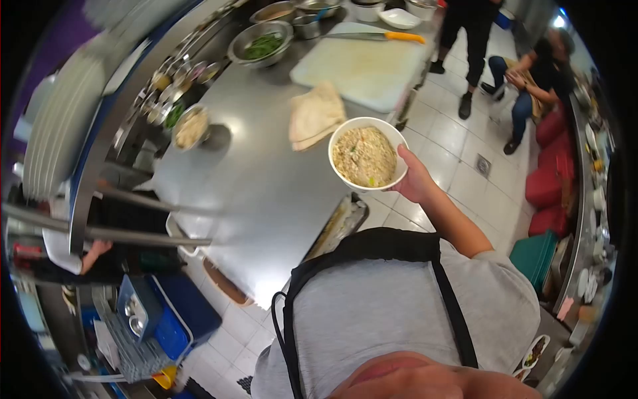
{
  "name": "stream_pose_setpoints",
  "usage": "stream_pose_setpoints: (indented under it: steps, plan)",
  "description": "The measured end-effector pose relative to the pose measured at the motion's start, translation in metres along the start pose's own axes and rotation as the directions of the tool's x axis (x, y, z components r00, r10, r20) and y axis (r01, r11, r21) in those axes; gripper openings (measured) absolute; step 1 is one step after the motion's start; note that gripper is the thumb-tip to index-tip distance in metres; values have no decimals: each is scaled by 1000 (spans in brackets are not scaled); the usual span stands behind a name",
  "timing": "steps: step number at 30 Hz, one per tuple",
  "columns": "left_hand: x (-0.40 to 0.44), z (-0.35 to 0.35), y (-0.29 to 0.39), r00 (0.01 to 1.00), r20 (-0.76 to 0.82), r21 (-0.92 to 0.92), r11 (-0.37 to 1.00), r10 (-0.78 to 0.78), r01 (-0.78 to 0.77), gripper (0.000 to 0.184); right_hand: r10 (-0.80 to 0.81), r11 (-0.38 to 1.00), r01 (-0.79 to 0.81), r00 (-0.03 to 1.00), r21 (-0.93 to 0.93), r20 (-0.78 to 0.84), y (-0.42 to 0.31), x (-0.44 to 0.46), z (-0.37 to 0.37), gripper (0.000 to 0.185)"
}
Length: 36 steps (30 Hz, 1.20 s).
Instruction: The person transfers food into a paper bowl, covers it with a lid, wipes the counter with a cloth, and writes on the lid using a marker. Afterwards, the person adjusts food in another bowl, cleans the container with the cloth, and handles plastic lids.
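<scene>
The right hand [415, 178] grips the round bowl [387, 130] by its right side, the cloth [316, 116] lying beyond to its left on the surface [246, 179], left hand unseen.

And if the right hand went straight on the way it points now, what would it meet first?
With the bowl of fried rice leading, the right hand would probably meet the folded cloth first, though depth is unclear; it may pass above.

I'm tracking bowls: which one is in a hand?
The white bowl of rice-like food: the right hand grips it. No hand touches the metal bowl of leafy greens, or any other bowl I can make out.
</scene>
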<state>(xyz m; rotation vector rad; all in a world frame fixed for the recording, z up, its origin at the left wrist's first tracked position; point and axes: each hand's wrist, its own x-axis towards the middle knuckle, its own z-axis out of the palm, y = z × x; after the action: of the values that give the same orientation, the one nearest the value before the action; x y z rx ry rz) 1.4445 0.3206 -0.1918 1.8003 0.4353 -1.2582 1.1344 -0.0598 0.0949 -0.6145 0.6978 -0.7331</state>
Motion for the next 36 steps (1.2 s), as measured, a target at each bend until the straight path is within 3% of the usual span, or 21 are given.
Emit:
stream_pose_setpoints:
  steps: [7,15,18,19,21,22,24,26,27,28,31,35,36]
  plan:
    - [82,29,143,960,268,287,945,79,-158,50,-178,984,178,970,-15,-168,39,-9,7,45]
    - [159,136,300,817,563,606,735,-127,-303,52,-285,899,414,797,139,-532,98,-3,66,48]
    - [163,189,349,698,647,707,584,-306,-400,53,-337,856,513,656,72,-675,143,-4,142,47]
    - [159,205,364,643,673,715,544,-365,-440,54,-383,845,534,651,37,-655,165,-2,170,50]
    - [120,250,379,513,702,712,473,-494,-519,54,-383,830,557,532,-30,-755,206,5,242,55]
    - [76,349,357,487,688,723,445,-539,-529,55,-330,837,547,547,30,-769,116,11,115,56]
    - [-17,396,352,272,744,591,411,-610,-694,53,-333,831,556,487,-7,-807,114,17,105,60]
    - [-45,447,339,-18,636,576,489,-772,-656,59,-339,833,551,420,-60,-842,106,16,100,62]
    - [-81,457,331,-128,634,509,536,-763,-673,70,-348,830,551,387,-88,-854,101,16,98,62]
    - [-98,477,323,-247,509,567,537,-825,-624,73,-358,819,565,370,-98,-857,96,15,94,62]
    - [-148,520,297,-294,367,650,470,-882,-597,76,-344,811,575,326,-104,-881,73,3,69,63]
    - [-169,565,276,-225,339,504,379,-913,-776,72,-351,781,614,278,-115,-894,56,10,31,62]
    - [-178,557,284,-240,275,568,359,-931,-741,73,-338,770,630,266,-103,-903,58,10,46,61]
